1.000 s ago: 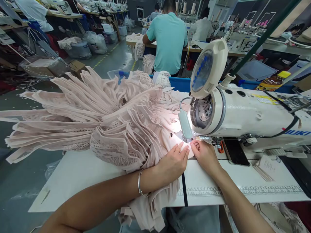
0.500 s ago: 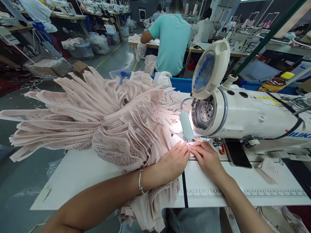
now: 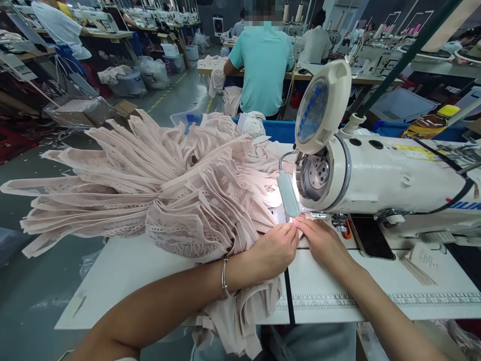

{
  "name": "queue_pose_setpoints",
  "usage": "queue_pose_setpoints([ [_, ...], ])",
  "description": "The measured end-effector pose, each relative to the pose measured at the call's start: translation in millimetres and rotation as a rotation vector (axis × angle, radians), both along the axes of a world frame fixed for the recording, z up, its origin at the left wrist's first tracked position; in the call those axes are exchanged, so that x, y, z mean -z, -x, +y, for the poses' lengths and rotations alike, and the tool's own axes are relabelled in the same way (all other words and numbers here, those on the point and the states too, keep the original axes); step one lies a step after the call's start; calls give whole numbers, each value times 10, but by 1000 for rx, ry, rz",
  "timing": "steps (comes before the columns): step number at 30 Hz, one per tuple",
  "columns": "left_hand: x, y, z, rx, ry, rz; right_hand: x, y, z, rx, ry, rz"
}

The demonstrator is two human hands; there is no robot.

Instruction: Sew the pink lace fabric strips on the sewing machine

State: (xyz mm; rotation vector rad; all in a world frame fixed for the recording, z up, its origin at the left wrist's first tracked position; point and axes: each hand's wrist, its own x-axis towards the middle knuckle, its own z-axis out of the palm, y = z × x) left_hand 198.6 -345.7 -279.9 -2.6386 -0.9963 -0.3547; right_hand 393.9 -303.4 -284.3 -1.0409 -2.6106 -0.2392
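Pale pink lace fabric pieces (image 3: 199, 200) lie in a large heap over the left of the white table, with strips hanging past its front edge. My left hand (image 3: 276, 249), with a ring and a bracelet at the wrist, pinches a bit of pink fabric in front of the needle area. Beside it, my right hand (image 3: 319, 240) has its fingers closed on the same fabric, the fingertips nearly touching the left ones. A small lit lamp (image 3: 288, 194) hangs just above the fingertips. The white sewing machine (image 3: 391, 175) stands behind and to the right.
A black phone (image 3: 372, 238) and paper tags (image 3: 423, 263) lie right of my hands. A ruler strip (image 3: 406, 301) runs along the table's front edge. Behind the machine is a bottle (image 3: 428, 124). A person in a turquoise shirt (image 3: 263, 67) sits ahead, back turned.
My left hand's fingers have curled in from a flatter pose on the fabric. My right fingers have moved slightly toward the needle area. The view has shifted a little.
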Motion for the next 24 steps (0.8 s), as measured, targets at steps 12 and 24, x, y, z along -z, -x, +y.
queue_pose_setpoints([
  [12,1,-7,-16,-55,30,19,154,-121,109,72,276,111],
  [24,-36,9,19,-58,25,-18,39,-96,148,139,377,40],
])
